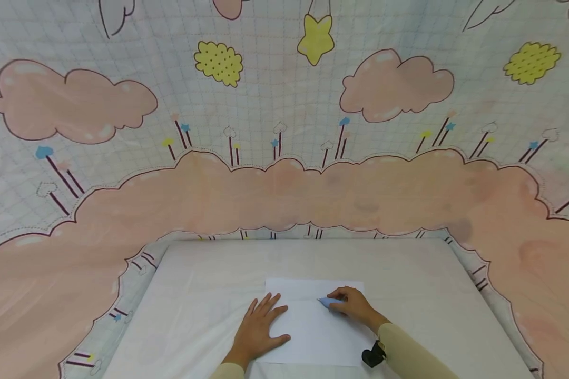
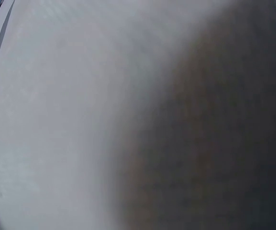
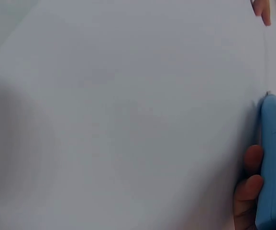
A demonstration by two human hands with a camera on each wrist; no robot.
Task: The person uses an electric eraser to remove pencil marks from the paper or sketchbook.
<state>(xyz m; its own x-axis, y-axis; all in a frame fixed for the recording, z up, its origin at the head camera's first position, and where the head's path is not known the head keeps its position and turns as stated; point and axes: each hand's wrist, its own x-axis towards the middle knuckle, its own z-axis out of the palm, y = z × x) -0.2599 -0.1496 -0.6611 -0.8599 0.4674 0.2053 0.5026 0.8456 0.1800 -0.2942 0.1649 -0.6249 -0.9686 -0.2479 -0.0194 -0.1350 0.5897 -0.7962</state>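
Observation:
A sheet of white paper (image 1: 308, 337) lies on the white-covered table. My left hand (image 1: 260, 329) rests on its left part with the fingers spread; its fingertips (image 3: 262, 10) show at the top right of the right wrist view. My right hand (image 1: 353, 305) grips a thick, light-blue, pen-like tool (image 3: 274, 165), its small dark tip at the paper near the upper middle. Fingers curl along the tool's body in the right wrist view. A faint line runs on the paper by the tip. A dark blur hides the right half of the left wrist view.
White cloth covers the table (image 1: 185, 295). Behind and around it hangs fabric (image 1: 284, 195) printed with clouds and stars. A black heart-shaped thing (image 1: 373, 355) sits at the right sleeve's cuff, over the paper's lower right corner.

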